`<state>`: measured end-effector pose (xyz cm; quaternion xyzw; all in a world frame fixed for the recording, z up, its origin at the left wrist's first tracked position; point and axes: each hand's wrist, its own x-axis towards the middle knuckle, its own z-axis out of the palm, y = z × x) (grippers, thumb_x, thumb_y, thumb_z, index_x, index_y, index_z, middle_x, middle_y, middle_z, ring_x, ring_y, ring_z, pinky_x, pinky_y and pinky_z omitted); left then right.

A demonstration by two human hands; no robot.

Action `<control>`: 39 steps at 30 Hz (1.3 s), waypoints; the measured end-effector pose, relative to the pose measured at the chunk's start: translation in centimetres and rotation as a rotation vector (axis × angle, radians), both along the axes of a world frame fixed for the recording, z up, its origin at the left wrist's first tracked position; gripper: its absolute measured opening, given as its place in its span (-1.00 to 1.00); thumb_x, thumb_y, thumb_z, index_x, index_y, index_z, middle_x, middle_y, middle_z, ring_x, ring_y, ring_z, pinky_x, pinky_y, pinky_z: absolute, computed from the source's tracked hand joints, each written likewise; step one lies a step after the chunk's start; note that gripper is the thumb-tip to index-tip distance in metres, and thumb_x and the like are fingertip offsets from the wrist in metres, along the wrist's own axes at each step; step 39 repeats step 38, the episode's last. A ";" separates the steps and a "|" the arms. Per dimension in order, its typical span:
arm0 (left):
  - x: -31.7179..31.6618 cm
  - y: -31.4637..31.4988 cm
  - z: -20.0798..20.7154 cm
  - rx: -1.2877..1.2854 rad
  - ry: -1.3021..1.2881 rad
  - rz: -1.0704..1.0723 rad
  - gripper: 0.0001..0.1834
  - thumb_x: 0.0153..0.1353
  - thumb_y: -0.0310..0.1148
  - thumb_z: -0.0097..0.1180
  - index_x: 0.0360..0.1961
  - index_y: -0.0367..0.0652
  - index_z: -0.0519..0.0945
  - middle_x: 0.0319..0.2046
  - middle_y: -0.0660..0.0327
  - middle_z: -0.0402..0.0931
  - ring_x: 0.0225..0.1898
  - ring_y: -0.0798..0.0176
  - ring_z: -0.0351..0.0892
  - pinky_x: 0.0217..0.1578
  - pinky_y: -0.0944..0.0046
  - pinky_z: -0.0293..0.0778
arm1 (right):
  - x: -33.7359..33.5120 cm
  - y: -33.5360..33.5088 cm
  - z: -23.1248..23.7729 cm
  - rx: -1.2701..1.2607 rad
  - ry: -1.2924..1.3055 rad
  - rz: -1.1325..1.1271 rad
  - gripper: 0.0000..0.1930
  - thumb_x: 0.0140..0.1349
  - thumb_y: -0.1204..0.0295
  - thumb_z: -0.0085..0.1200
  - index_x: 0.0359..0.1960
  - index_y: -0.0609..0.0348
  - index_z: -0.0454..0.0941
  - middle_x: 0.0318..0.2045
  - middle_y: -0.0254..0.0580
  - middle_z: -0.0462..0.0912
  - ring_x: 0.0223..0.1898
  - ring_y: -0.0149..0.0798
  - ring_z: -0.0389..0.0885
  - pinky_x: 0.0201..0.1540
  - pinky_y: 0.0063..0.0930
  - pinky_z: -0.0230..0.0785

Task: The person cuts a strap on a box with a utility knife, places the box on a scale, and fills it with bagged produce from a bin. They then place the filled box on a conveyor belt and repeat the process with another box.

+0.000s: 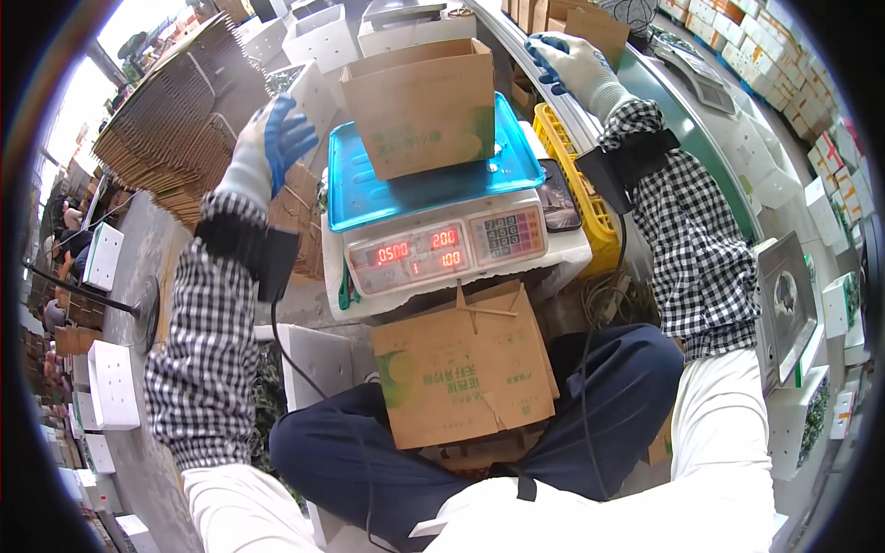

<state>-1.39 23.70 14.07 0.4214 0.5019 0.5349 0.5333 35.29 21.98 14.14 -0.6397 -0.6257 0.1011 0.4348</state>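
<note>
A brown cardboard box (pixel 419 115) stands open-topped on the blue tray (pixel 396 198) of a digital scale, whose white body (pixel 378 263) shows lit red digits. My left hand (pixel 269 145), in a white glove with blue coating, is raised to the left of the box with its fingers spread, touching nothing. To the box's right, past the tray, my right hand (pixel 573 69) hangs in the same kind of glove. Its fingers are stretched out and nothing shows in them. Both forearms wear checked sleeves and black wrist straps with cables.
Flattened cardboard (pixel 461 364) leans between my knees below the scale. A yellow plastic crate (pixel 590 198) and a dark phone (pixel 560 195) lie right of the scale. Tall stacks of folded cartons (pixel 171 129) rise at the left. White foam boxes (pixel 318 37) stand behind.
</note>
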 end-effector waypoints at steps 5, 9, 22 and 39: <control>2.6 6.2 -0.1 -0.068 -0.033 0.016 -0.57 0.14 -0.16 0.12 -0.07 -0.24 0.41 -0.23 0.00 0.43 -0.26 0.06 0.56 -0.19 0.14 0.59 | 0.4 1.9 -0.6 -0.102 0.013 0.004 -0.59 0.25 0.13 -0.12 -0.02 0.14 0.49 -0.23 -0.19 0.60 -0.31 -0.34 0.58 -0.27 -0.49 0.45; 2.5 8.8 -3.6 -0.191 -0.062 -0.225 -0.68 0.26 0.00 -0.13 -0.56 0.13 0.33 -0.72 0.45 0.25 -0.55 0.30 0.44 -0.45 0.32 0.46 | 1.8 5.8 -2.3 -0.483 0.791 0.301 -0.65 0.25 0.10 -0.15 -0.12 0.08 0.44 -0.47 -0.30 0.50 -0.48 -0.33 0.50 -0.24 -0.25 0.45; 5.8 4.7 -8.4 -0.183 -0.361 -0.679 -0.37 0.18 0.23 -0.17 0.00 -0.09 0.42 -0.19 0.15 0.52 -0.17 0.20 0.51 -0.13 0.22 0.43 | -2.1 2.5 -5.1 -0.793 0.833 0.653 -0.49 0.08 0.27 0.18 0.07 0.09 0.32 0.01 -0.09 0.44 0.07 -0.15 0.40 0.02 -0.27 0.38; 42.9 -4.7 -10.6 0.250 0.445 -0.607 0.02 0.04 0.41 -0.21 0.34 -0.07 -0.13 0.30 -0.09 -0.09 0.35 0.04 -0.19 0.26 0.34 -0.21 | 30.2 -15.1 -5.7 0.163 1.036 -0.032 -0.31 0.17 -0.23 -0.27 0.24 -0.13 0.13 0.11 -0.07 0.36 0.08 -0.03 0.40 -0.02 0.19 0.32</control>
